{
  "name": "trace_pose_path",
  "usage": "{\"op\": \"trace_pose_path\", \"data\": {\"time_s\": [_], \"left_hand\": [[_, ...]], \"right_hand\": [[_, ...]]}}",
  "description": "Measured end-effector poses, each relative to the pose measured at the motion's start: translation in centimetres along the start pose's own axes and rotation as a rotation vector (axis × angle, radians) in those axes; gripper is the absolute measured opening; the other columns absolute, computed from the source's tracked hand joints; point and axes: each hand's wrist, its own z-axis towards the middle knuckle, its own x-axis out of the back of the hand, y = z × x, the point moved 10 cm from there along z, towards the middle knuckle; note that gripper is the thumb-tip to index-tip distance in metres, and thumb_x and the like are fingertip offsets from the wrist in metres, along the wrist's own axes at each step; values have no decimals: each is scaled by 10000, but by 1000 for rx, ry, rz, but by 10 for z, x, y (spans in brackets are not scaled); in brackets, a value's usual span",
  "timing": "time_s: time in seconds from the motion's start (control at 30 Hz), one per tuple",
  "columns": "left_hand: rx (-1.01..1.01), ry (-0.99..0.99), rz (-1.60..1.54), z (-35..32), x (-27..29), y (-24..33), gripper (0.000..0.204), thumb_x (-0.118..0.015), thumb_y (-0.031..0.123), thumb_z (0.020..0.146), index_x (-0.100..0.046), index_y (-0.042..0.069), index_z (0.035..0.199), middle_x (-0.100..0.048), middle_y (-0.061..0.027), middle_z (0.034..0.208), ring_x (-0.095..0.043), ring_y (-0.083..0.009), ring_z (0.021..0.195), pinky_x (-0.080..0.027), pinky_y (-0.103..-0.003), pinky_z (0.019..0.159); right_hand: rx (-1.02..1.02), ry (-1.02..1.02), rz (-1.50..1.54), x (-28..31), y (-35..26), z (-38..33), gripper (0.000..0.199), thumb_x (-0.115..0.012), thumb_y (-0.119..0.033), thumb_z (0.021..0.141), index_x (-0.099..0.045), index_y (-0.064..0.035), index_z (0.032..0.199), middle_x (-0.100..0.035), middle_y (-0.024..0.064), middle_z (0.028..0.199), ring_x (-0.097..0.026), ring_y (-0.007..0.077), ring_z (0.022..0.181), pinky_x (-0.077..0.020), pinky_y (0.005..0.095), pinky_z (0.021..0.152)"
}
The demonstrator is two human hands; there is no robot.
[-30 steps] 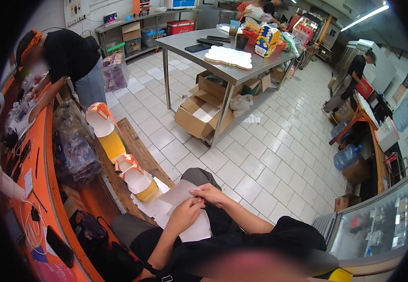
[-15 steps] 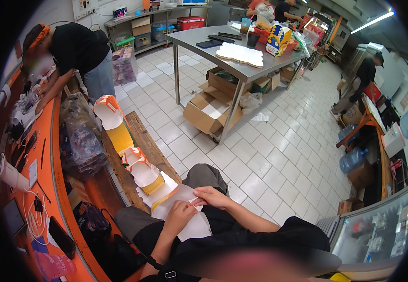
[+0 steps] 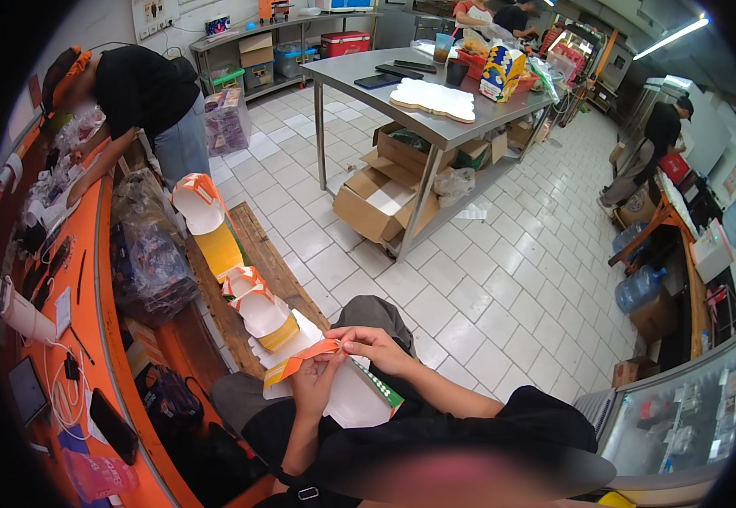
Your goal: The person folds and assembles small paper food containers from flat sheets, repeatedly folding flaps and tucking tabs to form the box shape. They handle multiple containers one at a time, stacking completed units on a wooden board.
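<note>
Both hands (image 3: 338, 364) — flat carton blank (image 3: 334, 385)

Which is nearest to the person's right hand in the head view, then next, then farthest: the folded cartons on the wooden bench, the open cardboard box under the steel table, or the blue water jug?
From the right hand:
1. Folded cartons, just left on the wooden bench.
2. Open cardboard box, ahead under the steel table.
3. Blue water jug, far right by the counter.
</note>
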Motion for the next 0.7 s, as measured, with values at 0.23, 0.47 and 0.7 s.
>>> {"op": "trace_pose_path", "data": {"time_s": [0.23,0.47,0.7], "left_hand": [[-13,22,-20,2,-10,21,187,-655,-65,775,-584,-35,945,-641,-98,904,-629,-150,860,-496,-249,765],[-198,-55,530,6,-23,36,158,-682,10,758,-613,-19,898,-632,-75,742,-635,-177,677,-505,-277,633],[-374,-34,682,4,-21,50,315,-697,32,697,-596,11,995,-621,-113,891,-618,-208,870,-479,-342,753]], "right_hand": [[6,-32,360,-5,-11,-4,96,-536,-89,894,-590,-19,931,-418,138,1346,-491,153,1086,-379,281,935],[142,-92,203,-23,-38,-5,399,-645,-118,808,-443,-68,1148,-429,73,1127,-432,168,1131,-345,306,970],[240,-98,-721,-38,-72,2,488,-569,-75,829,-427,-47,1295,-453,95,1161,-453,238,1094,-351,336,949]]}}
